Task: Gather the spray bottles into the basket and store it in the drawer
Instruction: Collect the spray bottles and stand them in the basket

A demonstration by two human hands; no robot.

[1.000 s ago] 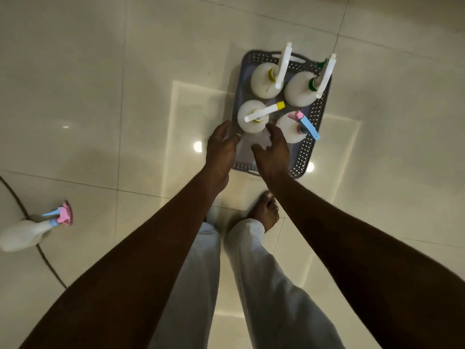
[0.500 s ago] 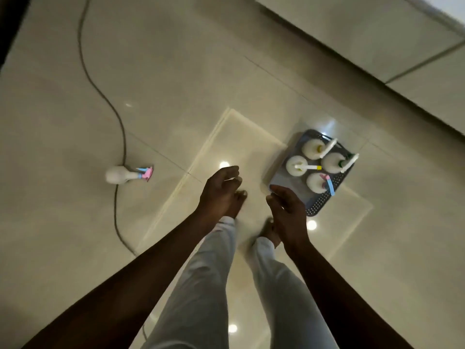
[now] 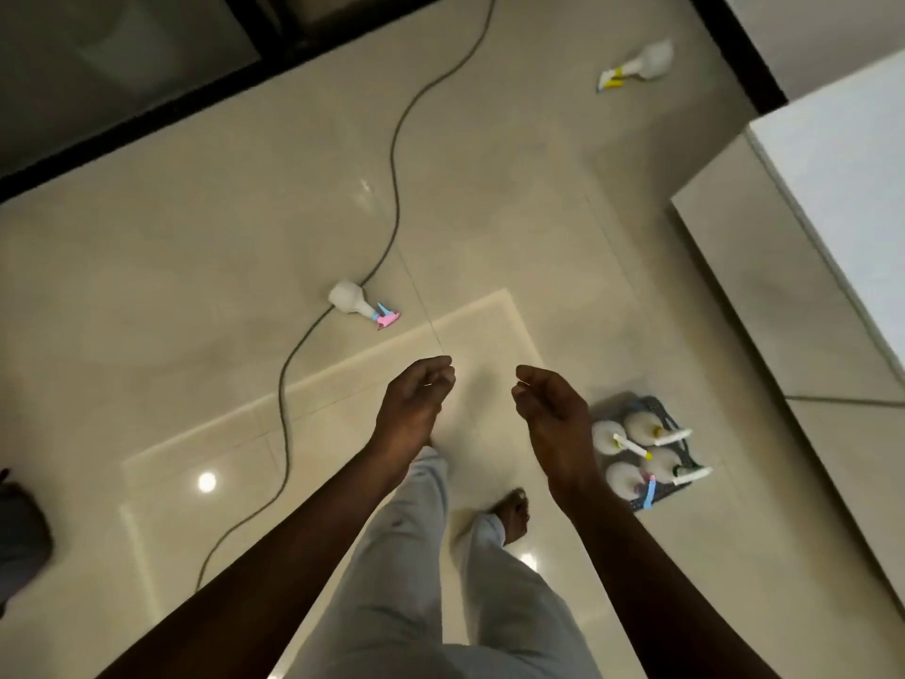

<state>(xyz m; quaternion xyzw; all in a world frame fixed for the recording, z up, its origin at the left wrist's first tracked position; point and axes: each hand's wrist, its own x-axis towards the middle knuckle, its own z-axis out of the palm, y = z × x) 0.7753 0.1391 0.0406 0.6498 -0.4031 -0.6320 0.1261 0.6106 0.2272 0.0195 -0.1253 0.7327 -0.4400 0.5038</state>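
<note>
A dark perforated basket [image 3: 662, 413] stands on the tiled floor at the right, holding several white spray bottles upright. A white spray bottle with a pink and blue trigger [image 3: 360, 306] lies on its side ahead of me, beside a cable. Another white bottle with a yellow trigger [image 3: 639, 65] lies far off at the top right. My left hand [image 3: 414, 404] and my right hand [image 3: 551, 414] hang in the air in front of me, fingers loosely curled, holding nothing. The right hand is just left of the basket, not touching it.
A dark cable [image 3: 392, 188] snakes across the floor from the top to the lower left. Pale cabinet fronts [image 3: 793, 296] and a white counter [image 3: 852, 154] line the right side. A dark threshold [image 3: 196, 110] runs along the top left. My legs and a bare foot [image 3: 514, 512] are below.
My hands have left the basket and risen away from it. My view has swung left and up, so the basket now sits small at the right and the fallen bottles show.
</note>
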